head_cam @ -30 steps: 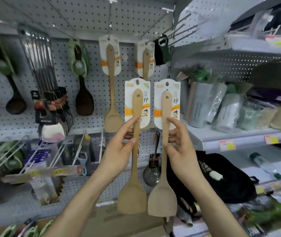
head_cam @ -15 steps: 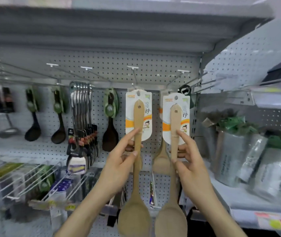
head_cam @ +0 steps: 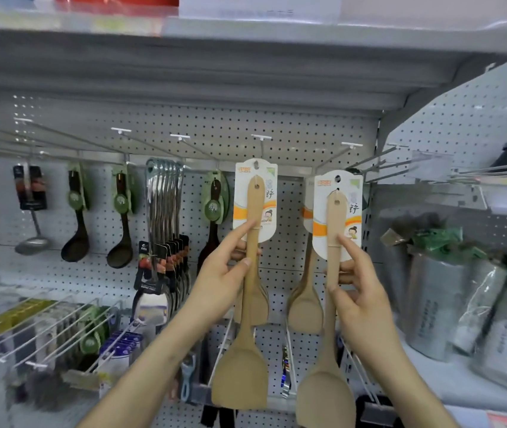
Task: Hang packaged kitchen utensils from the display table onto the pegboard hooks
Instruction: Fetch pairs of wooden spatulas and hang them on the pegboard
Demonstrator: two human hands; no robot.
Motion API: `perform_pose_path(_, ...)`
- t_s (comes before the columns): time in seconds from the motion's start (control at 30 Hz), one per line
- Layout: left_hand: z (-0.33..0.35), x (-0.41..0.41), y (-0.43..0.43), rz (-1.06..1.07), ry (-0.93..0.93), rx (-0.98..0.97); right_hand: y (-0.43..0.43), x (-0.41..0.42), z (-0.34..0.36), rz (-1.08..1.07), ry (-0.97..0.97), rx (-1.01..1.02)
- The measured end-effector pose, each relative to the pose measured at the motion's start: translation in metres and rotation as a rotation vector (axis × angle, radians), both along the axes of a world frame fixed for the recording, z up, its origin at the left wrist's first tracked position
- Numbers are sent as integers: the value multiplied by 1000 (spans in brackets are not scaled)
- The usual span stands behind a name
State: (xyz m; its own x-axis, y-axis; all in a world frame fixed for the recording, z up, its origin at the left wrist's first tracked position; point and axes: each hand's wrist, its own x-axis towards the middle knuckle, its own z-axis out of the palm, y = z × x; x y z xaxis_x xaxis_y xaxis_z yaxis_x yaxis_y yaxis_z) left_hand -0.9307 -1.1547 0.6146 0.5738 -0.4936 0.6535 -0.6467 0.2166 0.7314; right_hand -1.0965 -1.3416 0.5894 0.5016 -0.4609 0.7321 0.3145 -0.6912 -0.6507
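Spatulas [head_cam: 253, 211] higher, wider apart, just below hooks [head_cam: 259, 149].

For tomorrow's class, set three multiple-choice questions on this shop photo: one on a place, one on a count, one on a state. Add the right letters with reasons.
1. Where does the bunch of steel utensils hang?
A. left of the left spatula
B. between the left spatula and the right spatula
C. right of the right spatula

2. How many wooden spatulas are being held?
A. one
B. two
C. four

3. What is the right hand doing?
A. hanging empty
B. gripping a spatula handle
C. pressing a shelf

Answers: 1 A, the bunch hangs left of both hands. 2 B, the left hand holds one and the right hand the other. 3 B, its fingers curl round the right spatula's handle.
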Motion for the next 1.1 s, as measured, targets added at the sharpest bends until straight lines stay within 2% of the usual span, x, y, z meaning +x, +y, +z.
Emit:
perform_pose_path(0.7, 2, 15, -5, -24, -16, 23, -5, 10, 6, 0, -23, 143)
perform_pose_path(1.1, -3, 35, -19, -18, -29, 29, -19, 28, 9, 28, -48, 151)
